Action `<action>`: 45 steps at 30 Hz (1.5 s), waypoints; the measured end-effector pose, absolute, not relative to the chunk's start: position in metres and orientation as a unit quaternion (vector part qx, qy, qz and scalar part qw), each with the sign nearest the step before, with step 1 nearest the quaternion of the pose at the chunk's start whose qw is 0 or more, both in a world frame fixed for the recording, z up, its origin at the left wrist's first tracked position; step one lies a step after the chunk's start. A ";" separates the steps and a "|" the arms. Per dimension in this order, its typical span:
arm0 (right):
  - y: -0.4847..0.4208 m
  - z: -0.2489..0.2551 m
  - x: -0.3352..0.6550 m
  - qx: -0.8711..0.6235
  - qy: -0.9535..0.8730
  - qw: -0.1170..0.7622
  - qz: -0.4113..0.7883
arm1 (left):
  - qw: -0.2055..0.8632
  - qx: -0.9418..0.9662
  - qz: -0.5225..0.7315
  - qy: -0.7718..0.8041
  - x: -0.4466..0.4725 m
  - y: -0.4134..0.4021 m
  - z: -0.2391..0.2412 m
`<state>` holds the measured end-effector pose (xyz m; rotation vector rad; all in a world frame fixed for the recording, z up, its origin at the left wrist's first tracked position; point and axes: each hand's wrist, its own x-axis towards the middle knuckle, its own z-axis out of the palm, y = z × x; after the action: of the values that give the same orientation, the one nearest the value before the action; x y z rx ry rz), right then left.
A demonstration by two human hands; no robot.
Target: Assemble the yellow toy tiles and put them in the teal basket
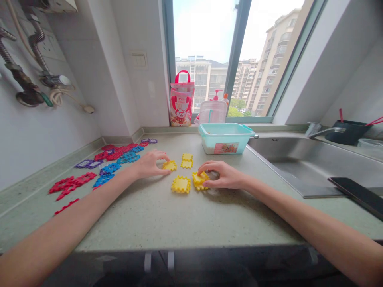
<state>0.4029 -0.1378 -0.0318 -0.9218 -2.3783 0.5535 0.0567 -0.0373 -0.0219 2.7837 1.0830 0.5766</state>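
Head view: yellow tile (200, 180) under right grip (223, 175)

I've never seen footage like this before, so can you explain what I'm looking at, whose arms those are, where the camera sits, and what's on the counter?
There is one picture, taken by a camera worn on a person's head, looking forward and down, so the two bare arms are the wearer's own. They reach over a kitchen counter beside a sink, under a window. The left hand touches a yellow toothed tile; the right hand grips another yellow tile. Three more yellow tiles lie between them. Red, blue and purple tiles lie to the left, and a teal tub stands behind.
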 end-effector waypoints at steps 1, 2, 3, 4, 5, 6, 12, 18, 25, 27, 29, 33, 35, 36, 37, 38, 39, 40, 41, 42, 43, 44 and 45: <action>-0.139 -0.030 0.403 -0.337 -0.883 0.257 0.201 | 0.055 0.912 0.186 0.362 0.057 -0.038 -0.022; -0.140 -0.028 0.404 -0.334 -0.887 0.252 0.195 | 0.061 0.909 0.183 0.369 0.057 -0.039 -0.021; -0.142 -0.027 0.404 -0.332 -0.891 0.247 0.190 | 0.066 0.907 0.179 0.375 0.058 -0.040 -0.021; -0.142 -0.026 0.404 -0.330 -0.894 0.241 0.184 | 0.070 0.905 0.177 0.380 0.058 -0.041 -0.021; -0.143 -0.025 0.405 -0.327 -0.897 0.237 0.179 | 0.074 0.904 0.177 0.383 0.059 -0.042 -0.021; -0.143 -0.025 0.405 -0.324 -0.900 0.233 0.175 | 0.077 0.902 0.180 0.385 0.059 -0.043 -0.020; -0.142 -0.027 0.406 -0.315 -0.905 0.232 0.167 | 0.089 0.896 0.270 0.341 0.060 -0.053 -0.011; -0.141 -0.031 0.406 -0.316 -0.905 0.239 0.156 | 0.170 0.941 0.234 0.175 0.079 -0.084 -0.005; -0.144 -0.026 0.404 -0.303 -0.905 0.246 0.170 | 0.202 0.944 0.202 0.163 0.085 -0.087 -0.009; -0.144 -0.025 0.404 -0.294 -0.898 0.257 0.203 | 0.193 0.934 0.222 0.204 0.084 -0.082 -0.010; -0.141 -0.028 0.406 -0.312 -0.872 0.284 0.248 | 0.160 0.922 0.243 0.254 0.084 -0.074 -0.014; -0.118 -0.047 0.412 -0.395 -0.818 0.340 0.244 | 0.072 0.938 0.184 0.285 0.087 -0.058 -0.030; -0.100 -0.056 0.410 -0.434 -0.820 0.325 0.185 | 0.045 0.947 0.128 0.290 0.088 -0.052 -0.037; -0.091 -0.058 0.407 -0.450 -0.826 0.305 0.150 | 0.040 0.948 0.111 0.295 0.088 -0.050 -0.040; -0.082 -0.059 0.403 -0.462 -0.834 0.279 0.113 | 0.038 0.948 0.103 0.299 0.088 -0.049 -0.042; -0.074 -0.059 0.398 -0.470 -0.843 0.250 0.079 | 0.039 0.948 0.103 0.299 0.088 -0.048 -0.043; -0.067 -0.058 0.392 -0.478 -0.849 0.220 0.048 | 0.041 0.948 0.108 0.296 0.087 -0.048 -0.043; -0.061 -0.056 0.386 -0.485 -0.852 0.194 0.022 | 0.041 0.947 0.118 0.295 0.085 -0.048 -0.042; -0.058 -0.053 0.381 -0.494 -0.852 0.172 0.003 | 0.039 0.946 0.130 0.295 0.083 -0.047 -0.040; -0.057 -0.050 0.378 -0.503 -0.850 0.158 -0.012 | 0.037 0.944 0.142 0.296 0.080 -0.047 -0.039; -0.058 -0.048 0.377 -0.509 -0.847 0.151 -0.025 | 0.036 0.942 0.151 0.297 0.077 -0.046 -0.037; -0.061 -0.047 0.378 -0.510 -0.846 0.151 -0.036 | 0.037 0.941 0.159 0.297 0.074 -0.045 -0.035; -0.065 -0.047 0.382 -0.509 -0.845 0.158 -0.045 | 0.041 0.939 0.166 0.298 0.070 -0.044 -0.033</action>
<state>0.3819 -0.0652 -0.0466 -1.4559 -2.4171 -0.1282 0.0703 -0.0445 -0.0335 2.8756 0.9142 0.5099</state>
